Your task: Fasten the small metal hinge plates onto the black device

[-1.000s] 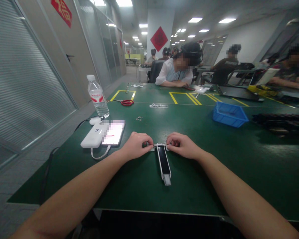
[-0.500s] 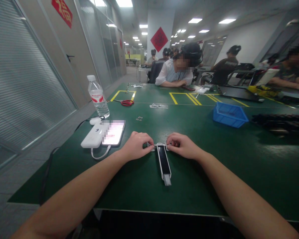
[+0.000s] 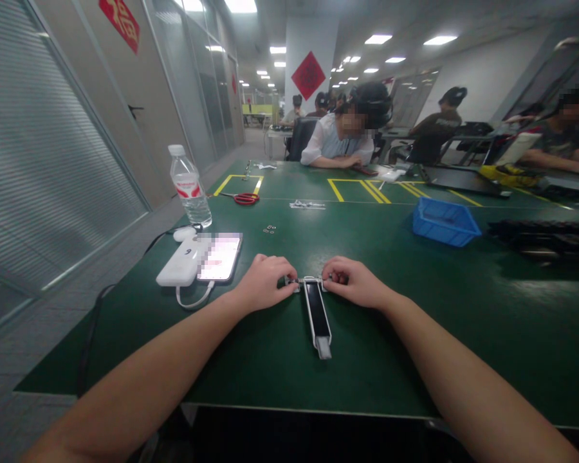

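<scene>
A narrow white-framed device with a dark face [image 3: 317, 312] lies on the green table [image 3: 367, 360], a pale tab sticking out at its near end. Across its far end runs a thin metal piece [image 3: 311, 280]. My left hand [image 3: 266, 283] pinches the left end of this piece between thumb and fingers. At the right end my right hand [image 3: 354, 281] is closed in a similar pinch, its fingers curled. Small details under the fingertips are hidden.
On the left are a bottle [image 3: 191, 190], a white power bank [image 3: 179, 262] and a phone [image 3: 222, 257]. Red-handled scissors [image 3: 245, 199], small metal parts [image 3: 269, 229] and a blue bin [image 3: 444, 222] lie farther off. A person [image 3: 340, 138] sits opposite.
The fingers of my left hand have shifted very slightly at the left end of the metal piece. My right hand and the device look unmoved.
</scene>
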The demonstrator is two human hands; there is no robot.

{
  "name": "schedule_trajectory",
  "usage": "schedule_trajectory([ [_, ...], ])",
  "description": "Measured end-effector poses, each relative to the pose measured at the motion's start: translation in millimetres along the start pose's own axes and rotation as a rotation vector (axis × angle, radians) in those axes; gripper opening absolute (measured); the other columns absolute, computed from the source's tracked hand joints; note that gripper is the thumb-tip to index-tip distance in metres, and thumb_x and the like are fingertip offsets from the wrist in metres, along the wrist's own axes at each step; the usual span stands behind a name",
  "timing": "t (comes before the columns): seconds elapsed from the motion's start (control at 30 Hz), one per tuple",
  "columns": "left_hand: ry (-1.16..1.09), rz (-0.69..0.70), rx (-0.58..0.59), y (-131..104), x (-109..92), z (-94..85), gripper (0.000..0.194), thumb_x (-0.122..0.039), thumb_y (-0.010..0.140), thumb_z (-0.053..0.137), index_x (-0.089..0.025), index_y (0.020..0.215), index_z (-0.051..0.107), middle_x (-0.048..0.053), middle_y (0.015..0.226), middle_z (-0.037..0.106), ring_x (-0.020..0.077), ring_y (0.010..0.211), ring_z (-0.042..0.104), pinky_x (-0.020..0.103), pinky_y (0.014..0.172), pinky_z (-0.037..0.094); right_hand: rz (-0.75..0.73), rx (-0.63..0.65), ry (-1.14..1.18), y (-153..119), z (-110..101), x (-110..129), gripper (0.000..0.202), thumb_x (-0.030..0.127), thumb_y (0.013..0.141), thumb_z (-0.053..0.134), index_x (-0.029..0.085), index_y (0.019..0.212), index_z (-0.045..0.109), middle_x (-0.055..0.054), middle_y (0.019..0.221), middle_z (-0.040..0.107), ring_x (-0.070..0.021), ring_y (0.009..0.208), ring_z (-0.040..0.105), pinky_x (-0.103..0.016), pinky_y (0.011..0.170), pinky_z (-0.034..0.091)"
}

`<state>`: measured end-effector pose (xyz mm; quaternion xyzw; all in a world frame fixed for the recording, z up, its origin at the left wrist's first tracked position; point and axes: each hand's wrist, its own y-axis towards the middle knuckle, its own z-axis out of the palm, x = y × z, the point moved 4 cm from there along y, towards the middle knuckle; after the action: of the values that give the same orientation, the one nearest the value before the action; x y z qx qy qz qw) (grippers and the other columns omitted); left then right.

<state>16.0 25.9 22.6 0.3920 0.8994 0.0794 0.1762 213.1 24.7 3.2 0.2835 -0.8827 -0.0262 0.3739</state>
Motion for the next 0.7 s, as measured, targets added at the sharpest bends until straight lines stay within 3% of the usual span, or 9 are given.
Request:
schedule_trajectory([
  [0.33, -0.009, -0.053, 0.018, 0.5, 3.3, 2.6, 0.012, -0.029, 0.086, 0.054, -0.021, 0.088, 0.063, 0.000, 0.092, 0.066, 0.0179, 0.091, 0.059, 0.032, 0.078, 0.032, 0.011, 0.011, -0.012, -0.2, -0.3, -0.5, 0.008, 0.025, 0.078, 0.060, 0.016, 0.079, 0.062, -0.005, 0.089, 0.058, -0.0100, 0.063, 0.051, -0.026, 0.061, 0.045],
  [0.7, -0.012, -0.021, 0.013, 0.8, -0.7, -0.7, 0.012, -0.024, 0.086, 0.050, -0.020, 0.087, 0.062, 0.001, 0.091, 0.066, 0.0183, 0.090, 0.059, 0.034, 0.081, 0.031, 0.016, 0.014, -0.022, -0.2, -0.1, -0.6, 0.006, 0.023, 0.078, 0.060, 0.017, 0.079, 0.062, -0.005, 0.089, 0.059, -0.0102, 0.064, 0.051, -0.026, 0.061, 0.045],
])
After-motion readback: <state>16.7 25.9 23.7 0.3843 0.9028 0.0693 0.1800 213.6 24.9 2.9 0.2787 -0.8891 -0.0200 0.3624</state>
